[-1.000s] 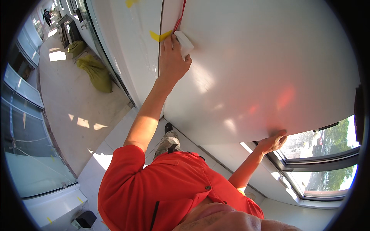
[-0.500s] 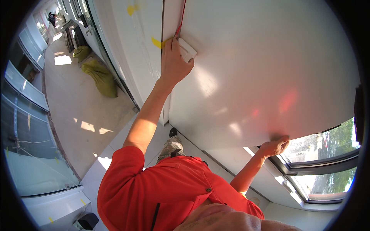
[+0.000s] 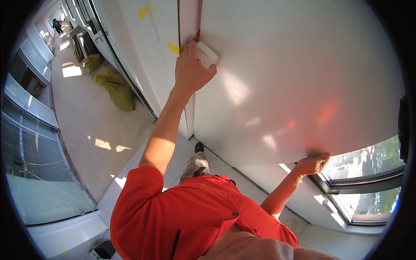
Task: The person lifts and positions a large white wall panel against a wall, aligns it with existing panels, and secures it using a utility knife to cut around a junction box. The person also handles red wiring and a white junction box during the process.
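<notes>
My left hand is raised to the left edge of a large smooth white panel. Its fingers and thumb close around a small white rectangular block, which lies against the panel beside a narrow upright joint. A short bit of red strip shows just above the fingertips. Farther right and lower, my right hand is curled closed at the panel's edge near the window. What its fingers grip, if anything, is hidden.
A window with a dark frame is at the right. Yellow tape sticks out beside my left hand. Beyond a glass door edge, green sacks lie on the corridor floor. A person is far down the corridor.
The long red strip above my left hand has mostly gone from sight, leaving a short bit at the fingertips. My left hand still holds the block; the right stays at the panel's edge.
</notes>
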`<state>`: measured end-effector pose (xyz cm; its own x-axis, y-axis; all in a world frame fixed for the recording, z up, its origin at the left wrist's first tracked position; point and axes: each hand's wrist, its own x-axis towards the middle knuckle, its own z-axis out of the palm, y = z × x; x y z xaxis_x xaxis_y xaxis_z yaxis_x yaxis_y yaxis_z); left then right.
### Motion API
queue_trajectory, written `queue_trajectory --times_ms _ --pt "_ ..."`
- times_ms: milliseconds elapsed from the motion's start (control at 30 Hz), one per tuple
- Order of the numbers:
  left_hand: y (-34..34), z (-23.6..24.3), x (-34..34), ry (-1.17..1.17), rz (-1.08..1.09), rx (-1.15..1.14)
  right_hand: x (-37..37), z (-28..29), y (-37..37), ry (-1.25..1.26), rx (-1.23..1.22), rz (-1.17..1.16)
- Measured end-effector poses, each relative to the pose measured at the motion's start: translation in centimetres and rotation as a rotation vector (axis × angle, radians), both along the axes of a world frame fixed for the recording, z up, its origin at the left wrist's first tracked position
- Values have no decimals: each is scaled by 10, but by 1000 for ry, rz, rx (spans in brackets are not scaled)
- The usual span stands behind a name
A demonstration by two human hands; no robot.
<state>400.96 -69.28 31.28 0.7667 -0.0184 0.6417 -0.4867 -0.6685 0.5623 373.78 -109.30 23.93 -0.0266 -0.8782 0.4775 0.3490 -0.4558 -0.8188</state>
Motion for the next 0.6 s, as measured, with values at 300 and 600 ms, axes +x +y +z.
queue_trajectory --times_ms 300,600 --pt "-11 0 -1 -148 53 0 0 19 11 113 -60 36" --pt "-10 4 -11 -175 34 -17 -7 57 -17 136 -446 80"
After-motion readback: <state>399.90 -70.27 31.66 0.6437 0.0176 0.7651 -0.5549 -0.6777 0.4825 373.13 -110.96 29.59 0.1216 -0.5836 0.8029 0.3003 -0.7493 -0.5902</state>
